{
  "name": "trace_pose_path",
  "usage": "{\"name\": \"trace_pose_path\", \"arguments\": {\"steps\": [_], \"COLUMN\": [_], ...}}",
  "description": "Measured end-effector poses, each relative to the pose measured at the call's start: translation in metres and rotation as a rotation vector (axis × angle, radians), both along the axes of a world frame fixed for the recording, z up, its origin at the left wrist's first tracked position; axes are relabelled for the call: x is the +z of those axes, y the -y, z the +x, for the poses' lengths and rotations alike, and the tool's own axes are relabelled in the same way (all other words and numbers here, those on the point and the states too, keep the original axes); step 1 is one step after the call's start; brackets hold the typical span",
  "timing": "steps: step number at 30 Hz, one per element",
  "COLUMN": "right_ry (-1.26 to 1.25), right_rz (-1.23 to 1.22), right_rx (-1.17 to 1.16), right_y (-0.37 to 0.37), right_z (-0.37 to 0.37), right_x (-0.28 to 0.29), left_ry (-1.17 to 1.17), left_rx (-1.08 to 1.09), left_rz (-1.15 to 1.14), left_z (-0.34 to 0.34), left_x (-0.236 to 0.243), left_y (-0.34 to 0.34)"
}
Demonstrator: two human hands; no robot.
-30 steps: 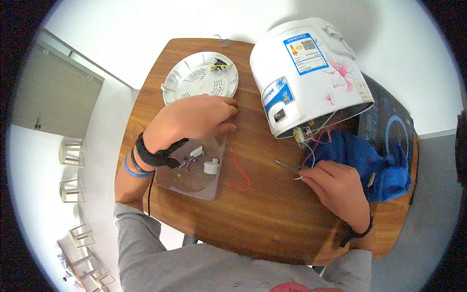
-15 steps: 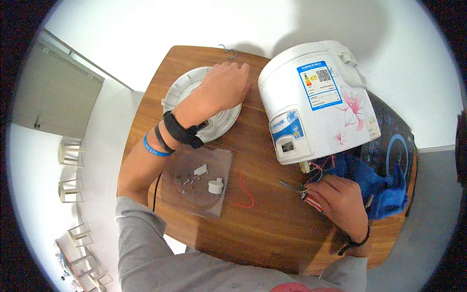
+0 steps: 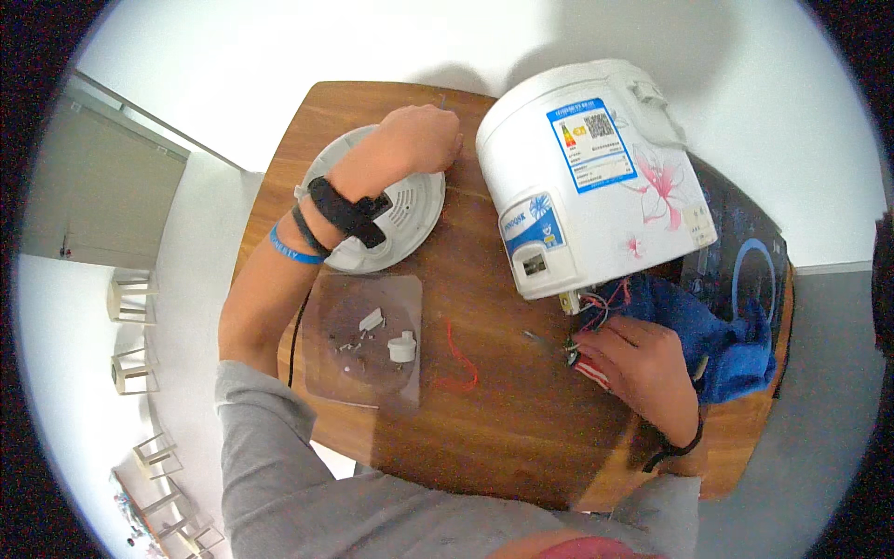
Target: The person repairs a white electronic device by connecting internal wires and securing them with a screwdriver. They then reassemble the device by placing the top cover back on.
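Observation:
My right hand [image 3: 635,361] is closed around a screwdriver with a red-and-white striped handle [image 3: 593,372]; its thin shaft points left. Its fingertips are among loose wires [image 3: 607,300] that hang from the underside of a white rice cooker [image 3: 596,186] with pink flowers. The cooker leans over on a blue cloth [image 3: 722,349]. My left hand [image 3: 417,140] reaches past a round white base cover [image 3: 414,214] to the table's far edge. It is curled, with fingertips hidden, and I cannot make out what it holds.
A clear plastic tray [image 3: 321,373] holds screws and small white parts. A red wire [image 3: 463,359] lies beside it on the wooden table [image 3: 494,438]. A black induction cooktop [image 3: 731,252] sits under the cloth. Several stools [image 3: 132,303] stand off to the left.
My left hand has curled over the spot where a bluish wire lay at the far edge; that wire is mostly out of sight. My right hand still holds the screwdriver. The view has shifted slightly.

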State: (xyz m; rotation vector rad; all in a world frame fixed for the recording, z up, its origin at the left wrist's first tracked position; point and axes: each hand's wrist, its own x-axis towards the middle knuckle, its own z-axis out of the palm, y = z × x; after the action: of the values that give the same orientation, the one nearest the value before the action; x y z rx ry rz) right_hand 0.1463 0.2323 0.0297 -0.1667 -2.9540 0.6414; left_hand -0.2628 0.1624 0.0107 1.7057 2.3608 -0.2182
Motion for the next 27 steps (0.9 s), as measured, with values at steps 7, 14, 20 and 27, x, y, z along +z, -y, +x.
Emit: {"name": "trace_pose_path", "arguments": {"steps": [7, 14, 20, 27], "right_ry": [-0.083, -0.115, -0.113, -0.121], "right_rz": [0.013, -0.032, 0.026, -0.041], "right_rx": [0.010, 0.050, 0.021, -0.012], "right_y": [0.005, 0.008, 0.011, 0.009], "right_z": [0.006, 0.006, 0.014, 0.020], "right_x": [0.000, 0.000, 0.004, -0.002], "left_ry": [-0.135, 0.278, 0.336, 0.256], "left_rx": [-0.119, -0.093, -0.176, -0.203], "left_rz": [0.621, 0.514, 0.380, 0.536], "left_z": [0.051, 0.150, 0.213, 0.234], "left_x": [0.048, 0.105, 0.106, 0.079], "left_y": [0.095, 0.160, 0.159, 0.146]}}
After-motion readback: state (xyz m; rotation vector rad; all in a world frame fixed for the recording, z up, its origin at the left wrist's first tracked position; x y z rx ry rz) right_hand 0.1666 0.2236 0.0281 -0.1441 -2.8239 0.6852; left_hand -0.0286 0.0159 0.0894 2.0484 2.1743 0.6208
